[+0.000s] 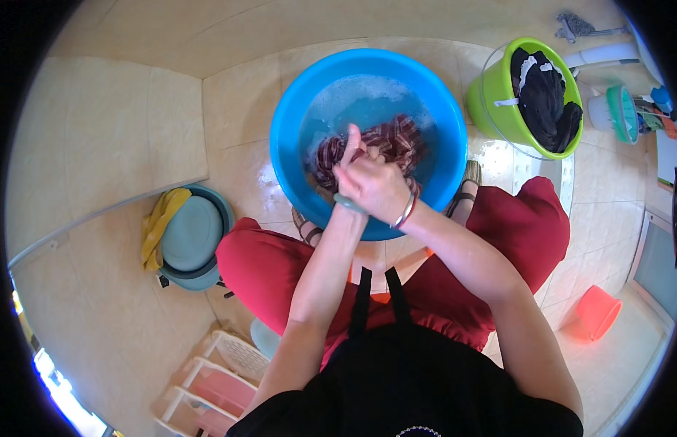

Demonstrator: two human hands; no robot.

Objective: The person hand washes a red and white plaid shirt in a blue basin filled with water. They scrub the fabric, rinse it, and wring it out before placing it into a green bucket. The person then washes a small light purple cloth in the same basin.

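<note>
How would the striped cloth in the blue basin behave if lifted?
The striped cloth would likely hang floppy, since it lies crumpled. It's probably heavy for its size, sitting in water, and perhaps slippery from the nearby suds.

Bright, with strong fisheye distortion.

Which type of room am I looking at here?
Probably a bathroom or laundry washroom. It has a wet tiled floor, a blue basin of sudsy water with striped cloth in it, and a green bucket filled with dark clothes.
</note>
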